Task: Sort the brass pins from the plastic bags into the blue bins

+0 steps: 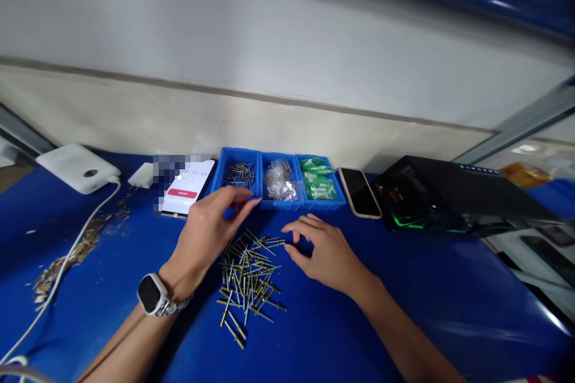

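Rivet pile (249,278) sits near side of blue bins (282,206), between hands: right hand (326,251) empty-looking, thumb and index parted, left hand (202,230) by left bins, can't tell if gripping.

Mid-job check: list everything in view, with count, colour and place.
Bins: three, blue, row along the wall
Small metal parts: many, silvery and dark, left bin
Clear bags: count unclear, transparent, middle bin
Green packets: count unclear, green, right bin
Pins: dozens, silver and brassy, pile before bins
Lit phone: one, white screen, left of bins
Dark phone: one, black, pale rim, right of bins
Device: one, black, green glow, right
Block: one, white, far left
Adapter: one, white, left
Cable: at least one, white, left
Debris: many bits, brownish, left
Table: one, blue, underneath
Wall: one, pale, behind
Far-right items: several, blurred
Watch: one, pale case, left wrist
Left hand: one, bare, at left bin
Right hand: one, bare, right of pile
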`<control>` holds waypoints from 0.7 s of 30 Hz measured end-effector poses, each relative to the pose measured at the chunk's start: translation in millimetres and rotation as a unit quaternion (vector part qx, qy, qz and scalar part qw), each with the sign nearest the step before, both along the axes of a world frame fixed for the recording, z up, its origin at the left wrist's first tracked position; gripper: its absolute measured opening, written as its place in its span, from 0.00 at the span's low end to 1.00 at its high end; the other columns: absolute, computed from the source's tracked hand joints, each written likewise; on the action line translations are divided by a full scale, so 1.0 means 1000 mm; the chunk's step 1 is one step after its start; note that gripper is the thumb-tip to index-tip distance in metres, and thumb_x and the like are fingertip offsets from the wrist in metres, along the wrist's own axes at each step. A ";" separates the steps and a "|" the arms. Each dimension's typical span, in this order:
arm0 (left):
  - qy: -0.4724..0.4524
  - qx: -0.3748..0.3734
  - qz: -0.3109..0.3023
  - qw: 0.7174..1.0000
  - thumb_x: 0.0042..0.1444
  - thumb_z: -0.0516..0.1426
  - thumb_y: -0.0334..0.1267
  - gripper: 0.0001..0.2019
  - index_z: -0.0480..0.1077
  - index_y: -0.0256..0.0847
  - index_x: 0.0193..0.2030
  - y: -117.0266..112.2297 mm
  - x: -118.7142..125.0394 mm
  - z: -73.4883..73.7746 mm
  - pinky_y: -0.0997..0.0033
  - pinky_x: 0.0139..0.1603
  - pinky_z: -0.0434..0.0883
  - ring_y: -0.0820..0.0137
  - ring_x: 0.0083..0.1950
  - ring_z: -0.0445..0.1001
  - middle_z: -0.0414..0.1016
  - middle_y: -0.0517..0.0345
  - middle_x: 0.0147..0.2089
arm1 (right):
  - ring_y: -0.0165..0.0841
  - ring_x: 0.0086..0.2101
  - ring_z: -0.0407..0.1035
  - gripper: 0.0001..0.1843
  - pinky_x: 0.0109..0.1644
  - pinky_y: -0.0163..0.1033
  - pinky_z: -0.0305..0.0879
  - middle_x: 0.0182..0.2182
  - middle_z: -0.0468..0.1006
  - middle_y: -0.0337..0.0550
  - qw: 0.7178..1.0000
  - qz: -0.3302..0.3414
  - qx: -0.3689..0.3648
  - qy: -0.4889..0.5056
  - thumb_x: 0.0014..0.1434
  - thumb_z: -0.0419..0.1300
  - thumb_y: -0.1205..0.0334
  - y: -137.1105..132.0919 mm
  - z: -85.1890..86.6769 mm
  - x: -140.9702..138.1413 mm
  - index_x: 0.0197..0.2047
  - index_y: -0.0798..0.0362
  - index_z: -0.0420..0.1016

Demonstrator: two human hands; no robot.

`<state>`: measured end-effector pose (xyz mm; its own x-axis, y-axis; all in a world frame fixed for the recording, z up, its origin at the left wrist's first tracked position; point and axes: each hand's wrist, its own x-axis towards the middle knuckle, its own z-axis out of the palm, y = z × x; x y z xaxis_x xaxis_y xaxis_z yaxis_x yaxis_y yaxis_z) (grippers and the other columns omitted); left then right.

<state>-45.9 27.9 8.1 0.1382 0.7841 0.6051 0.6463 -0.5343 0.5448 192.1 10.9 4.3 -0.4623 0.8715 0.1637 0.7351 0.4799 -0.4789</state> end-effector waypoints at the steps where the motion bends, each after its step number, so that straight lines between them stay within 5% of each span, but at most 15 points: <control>1: 0.009 -0.006 -0.022 1.000 0.63 0.61 0.40 0.07 0.72 0.42 0.44 -0.002 0.001 0.000 0.71 0.36 0.76 0.72 0.36 0.78 0.79 0.59 0.38 | 0.35 0.36 0.70 0.07 0.42 0.41 0.63 0.31 0.76 0.37 1.000 0.014 -0.001 -0.014 0.58 0.62 0.67 0.001 -0.002 0.000 0.40 0.47 0.75; 7: 0.046 -0.060 -0.138 0.987 0.66 0.57 0.40 0.07 0.73 0.40 0.44 -0.010 0.006 0.002 0.67 0.41 0.74 0.69 0.41 0.76 0.77 0.56 0.39 | 0.32 0.32 0.69 0.05 0.40 0.39 0.63 0.26 0.75 0.35 0.999 0.033 -0.017 -0.036 0.58 0.62 0.68 0.001 -0.004 -0.001 0.32 0.49 0.72; 15: 0.110 -0.116 -0.225 0.961 0.66 0.56 0.38 0.10 0.71 0.42 0.52 -0.010 0.012 -0.011 0.60 0.52 0.72 0.65 0.49 0.72 0.74 0.54 0.48 | 0.27 0.25 0.66 0.04 0.54 0.44 0.63 0.24 0.73 0.31 0.999 0.031 -0.026 0.028 0.62 0.61 0.65 0.003 -0.004 0.004 0.34 0.49 0.75; 21: 0.074 -0.106 -0.233 0.964 0.69 0.53 0.37 0.10 0.72 0.43 0.52 -0.016 0.017 -0.007 0.62 0.46 0.73 0.66 0.45 0.73 0.75 0.54 0.45 | 0.28 0.25 0.66 0.05 0.33 0.35 0.63 0.25 0.74 0.36 0.987 -0.007 -0.053 0.154 0.61 0.62 0.63 -0.001 0.008 0.000 0.33 0.49 0.79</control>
